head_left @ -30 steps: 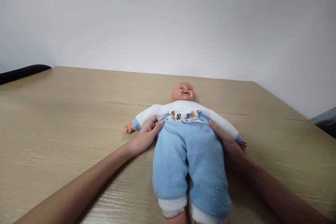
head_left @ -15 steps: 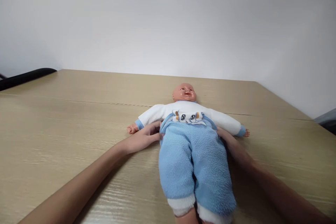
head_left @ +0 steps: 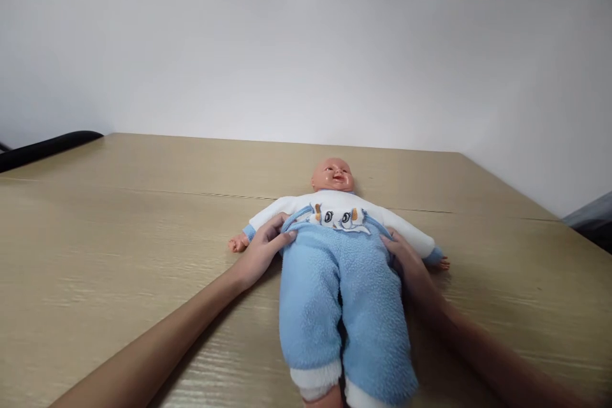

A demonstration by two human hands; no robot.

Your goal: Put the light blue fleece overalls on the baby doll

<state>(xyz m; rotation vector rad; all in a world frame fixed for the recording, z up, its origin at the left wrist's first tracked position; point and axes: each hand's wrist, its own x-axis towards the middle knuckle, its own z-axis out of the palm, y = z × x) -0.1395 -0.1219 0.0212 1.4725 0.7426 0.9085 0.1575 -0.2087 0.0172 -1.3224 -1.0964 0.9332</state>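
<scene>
A baby doll lies on its back on the wooden table, head away from me and arms spread. It wears a white top and fuzzy light-blue bib trousers with an animal face on the chest. My left hand grips the trouser waist at the doll's left-of-view side, thumb on the cloth and fingers near the strap. On the opposite side my right hand grips the waist in the same way, its thumb on the blue fabric. The lower fingertips of both hands are partly hidden by the clothing.
The pale wooden table has a seam running across it. A white partition rises behind its far edge. A black curved object borders the table at far left, and a dark grey item shows at far right.
Both hands have closed on the sides of the trousers, their thumbs now over the cloth. The view has tilted up slightly, and the doll appears a little further left.
</scene>
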